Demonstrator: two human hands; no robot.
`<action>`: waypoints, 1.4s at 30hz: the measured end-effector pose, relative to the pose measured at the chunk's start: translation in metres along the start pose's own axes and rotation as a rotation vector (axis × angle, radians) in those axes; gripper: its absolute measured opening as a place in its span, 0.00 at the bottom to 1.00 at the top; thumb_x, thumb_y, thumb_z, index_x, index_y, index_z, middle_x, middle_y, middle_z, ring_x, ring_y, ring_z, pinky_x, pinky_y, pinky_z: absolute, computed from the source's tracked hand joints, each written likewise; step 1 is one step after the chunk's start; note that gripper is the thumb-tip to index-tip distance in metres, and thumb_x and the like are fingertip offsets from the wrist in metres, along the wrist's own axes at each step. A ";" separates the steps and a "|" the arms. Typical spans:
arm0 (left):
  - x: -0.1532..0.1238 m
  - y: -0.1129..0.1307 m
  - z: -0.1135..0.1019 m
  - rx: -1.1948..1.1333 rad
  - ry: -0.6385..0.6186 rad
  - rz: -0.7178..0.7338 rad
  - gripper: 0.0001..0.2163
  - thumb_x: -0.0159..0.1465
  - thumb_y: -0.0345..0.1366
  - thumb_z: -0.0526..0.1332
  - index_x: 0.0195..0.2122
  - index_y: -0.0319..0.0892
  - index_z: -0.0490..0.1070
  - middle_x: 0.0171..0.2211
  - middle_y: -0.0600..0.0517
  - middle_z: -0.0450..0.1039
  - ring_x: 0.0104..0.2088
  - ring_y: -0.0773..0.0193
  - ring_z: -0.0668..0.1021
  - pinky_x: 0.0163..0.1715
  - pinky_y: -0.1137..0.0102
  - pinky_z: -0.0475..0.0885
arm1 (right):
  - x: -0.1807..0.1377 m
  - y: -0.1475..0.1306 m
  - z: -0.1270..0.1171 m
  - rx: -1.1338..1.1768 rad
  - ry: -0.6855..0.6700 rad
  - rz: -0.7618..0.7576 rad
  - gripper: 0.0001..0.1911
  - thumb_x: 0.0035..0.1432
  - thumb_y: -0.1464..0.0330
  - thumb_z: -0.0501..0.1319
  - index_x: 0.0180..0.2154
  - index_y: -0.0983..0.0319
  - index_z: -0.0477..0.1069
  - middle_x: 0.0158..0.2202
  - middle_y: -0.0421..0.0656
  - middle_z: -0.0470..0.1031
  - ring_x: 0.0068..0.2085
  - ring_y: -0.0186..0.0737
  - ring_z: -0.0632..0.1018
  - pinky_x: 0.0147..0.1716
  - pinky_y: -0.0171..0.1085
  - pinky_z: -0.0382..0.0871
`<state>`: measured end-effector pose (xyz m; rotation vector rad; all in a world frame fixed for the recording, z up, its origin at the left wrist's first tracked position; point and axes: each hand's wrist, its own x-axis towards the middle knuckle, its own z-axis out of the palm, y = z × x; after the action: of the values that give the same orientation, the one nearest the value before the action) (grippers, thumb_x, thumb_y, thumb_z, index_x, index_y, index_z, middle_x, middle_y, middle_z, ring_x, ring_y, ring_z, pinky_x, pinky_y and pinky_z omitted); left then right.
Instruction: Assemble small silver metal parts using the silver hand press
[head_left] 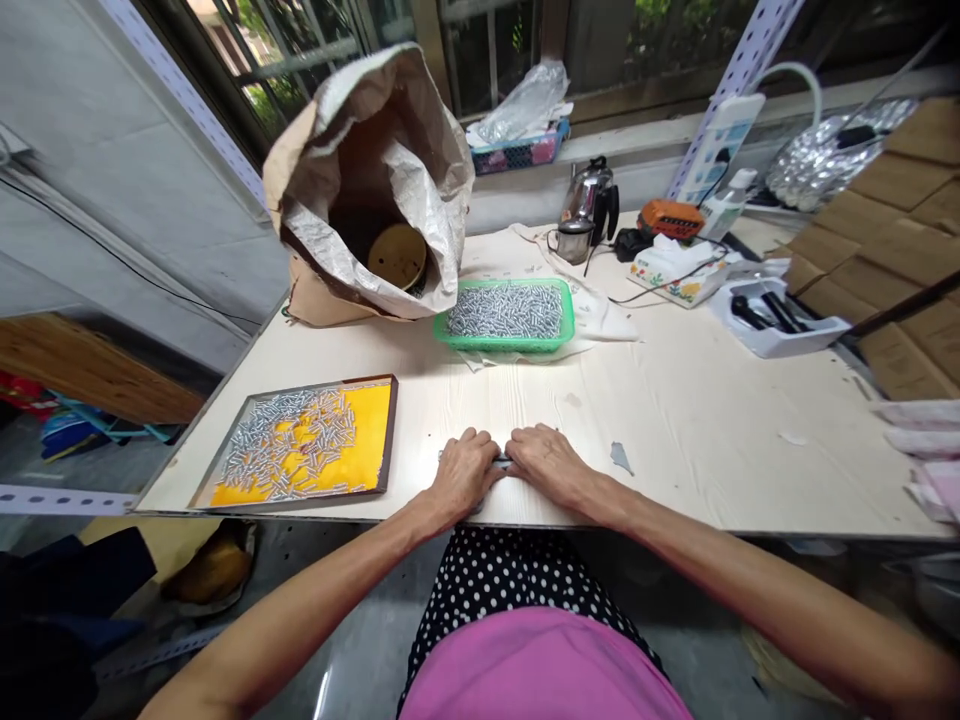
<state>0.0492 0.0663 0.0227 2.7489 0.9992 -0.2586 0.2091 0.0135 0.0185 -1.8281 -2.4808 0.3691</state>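
Together at the counter's [675,420] near edge: left hand [463,470] and right hand [547,462], fingers curled down over a small metal piece [501,461]. Grip itself hidden. Off to the left, a yellow tray [367,440] of silver pins.

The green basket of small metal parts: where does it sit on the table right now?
In the head view, the green basket sits at the table's far middle, just right of the paper sack.

Both hands [508,468] w/ small metal piece [501,461] at table [675,420] edge.
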 end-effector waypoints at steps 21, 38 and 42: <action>-0.076 -0.053 -0.034 -0.090 0.416 -0.406 0.10 0.66 0.35 0.60 0.46 0.41 0.75 0.43 0.46 0.75 0.46 0.58 0.74 0.46 0.66 0.70 | -0.025 0.028 0.041 0.067 0.462 -0.205 0.24 0.65 0.56 0.54 0.56 0.61 0.67 0.56 0.55 0.68 0.57 0.54 0.68 0.53 0.51 0.66; -0.155 -0.112 -0.013 -0.222 0.443 -0.632 0.10 0.67 0.37 0.56 0.38 0.42 0.77 0.39 0.49 0.78 0.39 0.59 0.78 0.39 0.68 0.70 | 0.045 -0.057 0.017 -0.058 -0.021 -0.659 0.09 0.63 0.76 0.55 0.34 0.62 0.72 0.37 0.44 0.70 0.39 0.40 0.69 0.38 0.39 0.59; -0.159 -0.152 -0.013 -0.169 0.396 -0.733 0.09 0.66 0.35 0.56 0.37 0.42 0.77 0.39 0.48 0.78 0.40 0.59 0.78 0.40 0.68 0.69 | 0.053 -0.055 0.028 0.035 0.019 -0.681 0.11 0.65 0.78 0.51 0.35 0.63 0.69 0.36 0.44 0.71 0.36 0.39 0.69 0.37 0.38 0.60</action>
<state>-0.1681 0.0867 0.0525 2.2118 2.0005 0.2713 0.1368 0.0438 -0.0026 -0.8666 -2.8420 0.3418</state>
